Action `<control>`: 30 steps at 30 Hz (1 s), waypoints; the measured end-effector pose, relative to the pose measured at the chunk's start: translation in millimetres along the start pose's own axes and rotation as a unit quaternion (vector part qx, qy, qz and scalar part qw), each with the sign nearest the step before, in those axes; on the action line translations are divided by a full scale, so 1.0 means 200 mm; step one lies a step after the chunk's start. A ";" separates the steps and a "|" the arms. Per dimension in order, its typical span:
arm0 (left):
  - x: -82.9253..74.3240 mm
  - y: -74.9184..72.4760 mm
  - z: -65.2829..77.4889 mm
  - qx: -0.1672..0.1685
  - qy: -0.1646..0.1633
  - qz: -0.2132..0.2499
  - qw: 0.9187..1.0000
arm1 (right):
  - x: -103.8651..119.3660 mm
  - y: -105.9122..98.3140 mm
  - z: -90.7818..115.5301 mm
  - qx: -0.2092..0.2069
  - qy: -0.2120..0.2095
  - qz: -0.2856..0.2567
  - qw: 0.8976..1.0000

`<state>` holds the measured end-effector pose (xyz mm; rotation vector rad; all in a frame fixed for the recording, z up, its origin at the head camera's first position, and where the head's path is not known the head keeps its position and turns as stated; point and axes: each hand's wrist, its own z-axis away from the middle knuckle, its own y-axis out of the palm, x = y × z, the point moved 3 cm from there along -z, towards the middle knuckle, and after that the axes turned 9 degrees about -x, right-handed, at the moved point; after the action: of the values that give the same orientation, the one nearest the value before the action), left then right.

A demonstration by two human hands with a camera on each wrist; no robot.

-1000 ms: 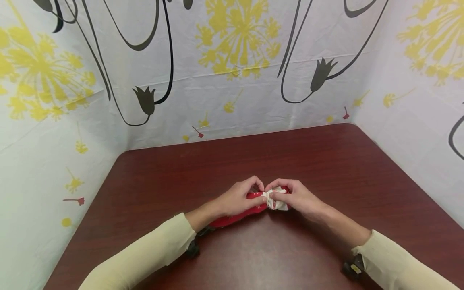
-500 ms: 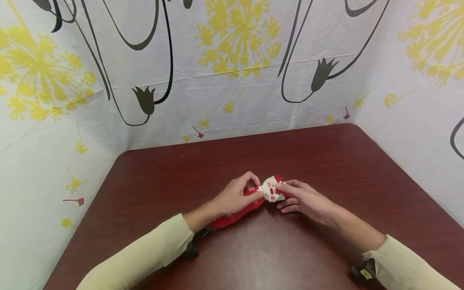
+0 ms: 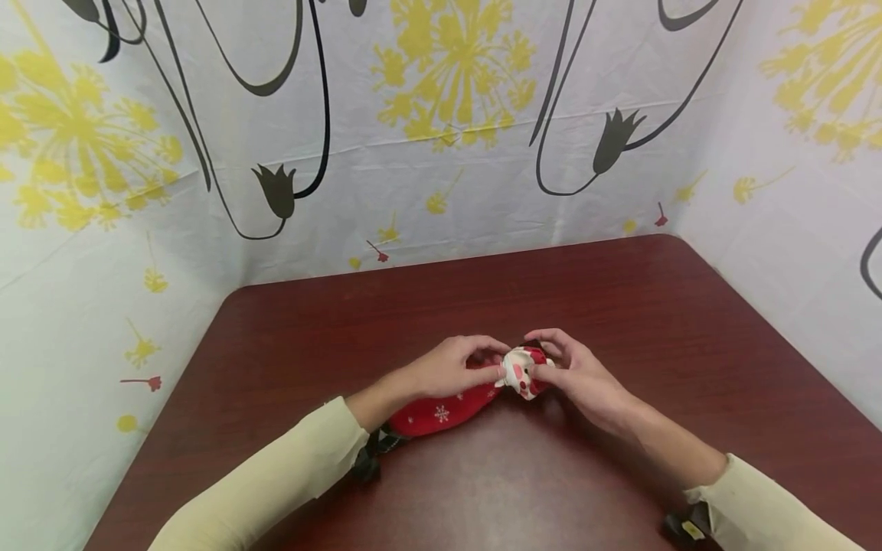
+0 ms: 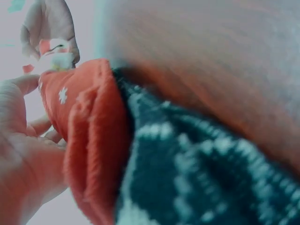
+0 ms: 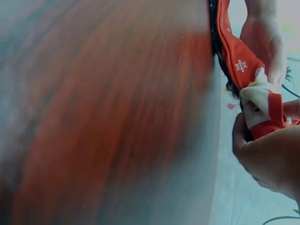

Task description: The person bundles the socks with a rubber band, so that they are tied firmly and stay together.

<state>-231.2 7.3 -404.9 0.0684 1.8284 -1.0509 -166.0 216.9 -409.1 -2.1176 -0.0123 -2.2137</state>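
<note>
A red Christmas sock point(image 3: 441, 413) with white snowflakes runs from beneath my left forearm toward the middle of the table. Its far end, a white and red Santa face point(image 3: 518, 369), is bunched between both hands. My left hand point(image 3: 444, 371) pinches the cloth just left of the face, thumb in front and fingers behind. From the other side my right hand point(image 3: 592, 390) grips the face end between thumb and fingers. Dark green knit cloth point(image 4: 173, 164) with white patterning lies against the red in the left wrist view; how the two join is hidden.
The dark red wooden table point(image 3: 331, 329) has rounded far corners. White fabric walls point(image 3: 441, 191) with yellow and grey flower prints enclose it behind and on both sides. A black wrist device point(image 3: 685, 526) sits under the right sleeve cuff.
My right hand shifted from the bunched end, drew slightly right, then took hold of it again with fingers behind. The Santa face has turned into view, and more red cloth shows below my left hand.
</note>
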 end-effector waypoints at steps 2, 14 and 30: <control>-0.01 -0.01 0.00 0.002 0.012 -0.007 1.000 | 0.01 0.00 0.00 0.003 -0.027 0.015 1.000; -0.09 -0.01 0.04 -0.017 0.067 -0.076 0.995 | 0.06 0.00 0.03 0.050 -0.182 0.117 0.975; -0.16 0.07 0.11 -0.031 0.128 -0.209 0.969 | 0.06 -0.01 0.07 0.067 -0.296 0.285 0.909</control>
<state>-192.7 12.7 -392.5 -0.2390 2.1658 -1.3223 -153.0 218.7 -396.6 -2.2462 0.3558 -1.1788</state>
